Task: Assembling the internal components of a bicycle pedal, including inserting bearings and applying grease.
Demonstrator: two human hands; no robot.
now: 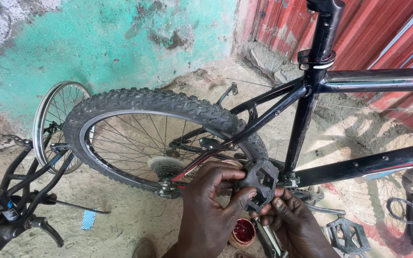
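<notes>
A black bicycle frame [359, 167] stands in front of me with its knobby rear wheel [154, 102] at centre left. Both my hands hold a black plastic pedal [260, 179] near the crank. My left hand [211, 205] grips the pedal from the left, thumb and fingers wrapped on its edge. My right hand [295, 222] holds it from below right, fingertips on the pedal's lower side. The seat tube [311, 95] rises just behind the pedal. The crank arm is mostly hidden by my hands.
A second pedal [347, 236] lies at lower right. A small red-filled tin [242, 231] sits on the ground under my hands. A bare rim [48, 124] leans at the teal wall. Another bike frame [5, 200] lies at left. Red metal sheeting [388, 33] stands at the back right.
</notes>
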